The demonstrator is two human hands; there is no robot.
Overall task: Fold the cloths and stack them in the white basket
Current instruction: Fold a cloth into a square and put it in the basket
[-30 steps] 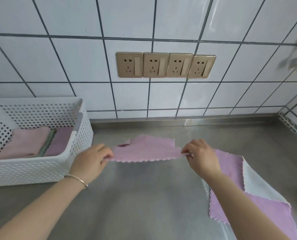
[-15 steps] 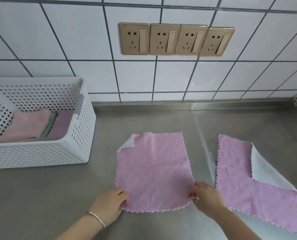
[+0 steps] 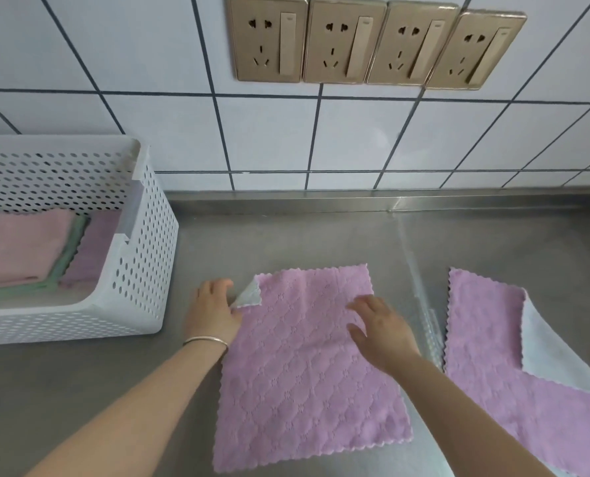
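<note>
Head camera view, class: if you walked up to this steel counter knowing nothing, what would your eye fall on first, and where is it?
First, the purple cloth spread flat at the counter's centre, the left hand at its turned-over far-left corner, the right hand resting flat on it. Next, the white basket on the left, holding folded cloths. Then a second purple cloth at right, one corner flipped to show its pale side.
</note>
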